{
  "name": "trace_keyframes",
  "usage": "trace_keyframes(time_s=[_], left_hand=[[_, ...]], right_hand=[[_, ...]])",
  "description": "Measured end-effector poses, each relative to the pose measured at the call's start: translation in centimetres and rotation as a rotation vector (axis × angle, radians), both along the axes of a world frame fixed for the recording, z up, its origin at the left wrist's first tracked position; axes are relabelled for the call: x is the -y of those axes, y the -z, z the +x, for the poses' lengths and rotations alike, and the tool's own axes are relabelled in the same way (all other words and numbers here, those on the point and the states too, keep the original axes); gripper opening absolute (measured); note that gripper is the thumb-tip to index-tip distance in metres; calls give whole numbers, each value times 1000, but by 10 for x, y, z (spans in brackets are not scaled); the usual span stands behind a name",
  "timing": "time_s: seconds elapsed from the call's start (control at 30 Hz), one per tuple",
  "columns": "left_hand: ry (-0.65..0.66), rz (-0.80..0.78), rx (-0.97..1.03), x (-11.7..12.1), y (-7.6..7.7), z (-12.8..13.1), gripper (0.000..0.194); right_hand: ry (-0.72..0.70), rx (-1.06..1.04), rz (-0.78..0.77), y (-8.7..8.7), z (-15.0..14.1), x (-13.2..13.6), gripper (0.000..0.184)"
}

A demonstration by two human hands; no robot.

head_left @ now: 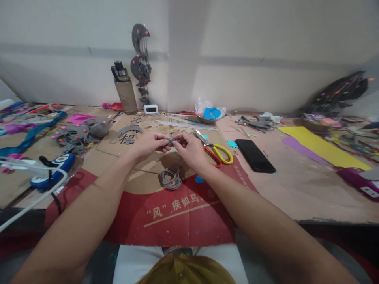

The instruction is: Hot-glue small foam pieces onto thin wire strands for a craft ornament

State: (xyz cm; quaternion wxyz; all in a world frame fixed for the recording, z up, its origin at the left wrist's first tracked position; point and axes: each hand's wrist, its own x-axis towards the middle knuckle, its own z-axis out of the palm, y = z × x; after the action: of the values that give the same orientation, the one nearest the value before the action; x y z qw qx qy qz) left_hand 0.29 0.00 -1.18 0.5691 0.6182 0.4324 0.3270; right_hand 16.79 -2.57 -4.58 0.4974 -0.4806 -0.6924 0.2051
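Note:
Both of my hands meet above the cardboard on the bench, pinching one small grey piece [171, 142] that looks like felt or cord. My left hand [152, 144] grips it from the left, fingers closed. From the right, my right hand [189, 146] pinches the other side; its exact shape is mostly hidden by the fingers. Below them lies a coil of grey cord [171, 179] on the cardboard. Scissors [214, 150] with one red and one yellow handle rest just right of my right hand. A curved grey cutout [130, 131] lies beyond my left hand.
A phone [255, 156] lies right of the scissors, near a yellow sheet [322, 146]. At the back stand a bottle [126, 94], a small white clock [151, 109] and a bowl [207, 119]. Grey pieces with pink beads [83, 134] and a blue device [53, 171] are at left.

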Motion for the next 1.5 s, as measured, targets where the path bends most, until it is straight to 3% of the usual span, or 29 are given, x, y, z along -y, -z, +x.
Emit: trace_keyframes(time_s=[0.17,0.33,0.63,0.83,0.97,1.17,1.5], left_hand=[[-38,-42,21,4,-5,3,19],[-43,116,-57,3,3,4,20],[-204,250,-158,3,8,10,7],[-23,117,11,3,6,8,21],[-71,163,26,1,10,9,24],[-140,176,25,1,11,10,22],[-130,346,-187,3,8,8,23]], right_hand=[[6,-60,-37,0,0,-1,11],[12,-64,-47,-3,-3,2,9],[-1,-103,-62,-4,-8,4,9],[0,-272,-198,3,-2,-9,16],[-8,-364,-269,8,0,-16,18],[-11,-300,-194,5,-1,-13,20],[23,-85,-92,-4,1,-2,14]])
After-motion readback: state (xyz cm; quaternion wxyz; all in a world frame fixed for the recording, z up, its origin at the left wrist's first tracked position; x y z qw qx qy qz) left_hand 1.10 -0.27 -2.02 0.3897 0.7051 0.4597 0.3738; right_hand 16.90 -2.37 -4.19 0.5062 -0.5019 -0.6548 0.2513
